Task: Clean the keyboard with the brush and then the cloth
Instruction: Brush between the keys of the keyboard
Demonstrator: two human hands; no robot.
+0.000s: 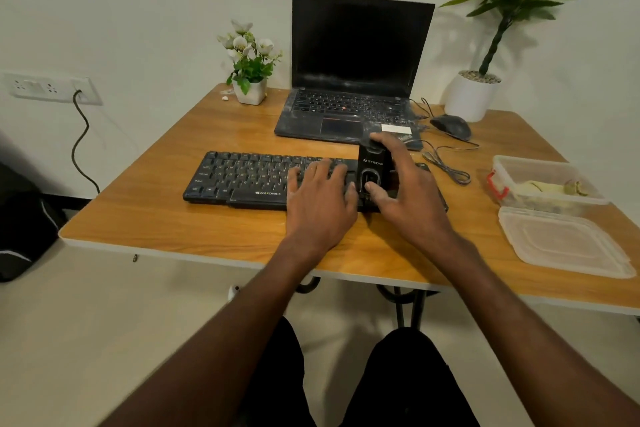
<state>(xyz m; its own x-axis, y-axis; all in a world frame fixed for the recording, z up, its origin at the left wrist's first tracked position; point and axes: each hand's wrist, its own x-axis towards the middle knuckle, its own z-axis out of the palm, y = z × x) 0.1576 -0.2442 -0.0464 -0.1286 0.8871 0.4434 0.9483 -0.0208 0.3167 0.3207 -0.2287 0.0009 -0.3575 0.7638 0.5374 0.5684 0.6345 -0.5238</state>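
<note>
Gripping a black brush (373, 170) upright over the keyboard (249, 180) on the table (173, 218), the right hand (405, 191) wraps its rigid, probably light body; the left hand (320, 198) lies flat, fingers straight, steadying the keys.

Desk top (173, 204) is orange-brown wood grain with a pale edge. Keyboard (242, 180) is black with white lettering, same deal on the black brush (372, 170). Laptop (353, 80) is black with a tiny red dot. White flowers (242, 42) sit in a white pot, and the clear tub (540, 180) has a red clip.
</note>
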